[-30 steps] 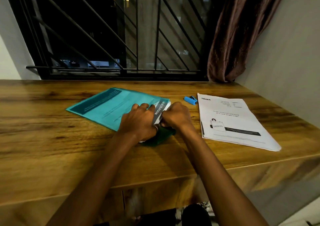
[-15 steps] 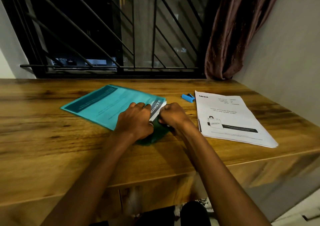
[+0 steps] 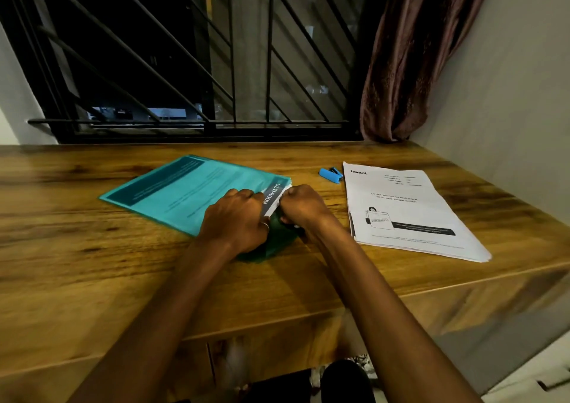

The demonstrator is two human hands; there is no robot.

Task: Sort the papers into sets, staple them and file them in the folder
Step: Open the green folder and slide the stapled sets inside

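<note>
Folder [image 3: 191, 193], teal and translucent, lies flat on the wooden desk [image 3: 77, 248], left of centre, its open end toward the person. Printed sheets show through the cover, so at least one set seems already inside. A further set [image 3: 273, 197], white pages with a dark "ULTI-ROOM" strip, sticks out at the folder's right corner; judged to be mid-insertion.

Loose stack of papers [image 3: 407, 214], topped by a "blinkit" page, sits well apart to the right, near the desk edge. No staple can be made out on it. Probably the work left: staple if needed, then file.

Left hand [image 3: 234, 220] rests knuckles up on the folder's near corner, fingers curled and pressing the cover down, a ring visible. Right hand [image 3: 303, 210] is closed into a loose fist at the edge of the protruding set, apparently pinching it; fingertips are hidden, so the exact grip is unclear. The hands are nearly touching.

Blue stapler [image 3: 330, 175], small, lies untouched between folder and stack.
</note>
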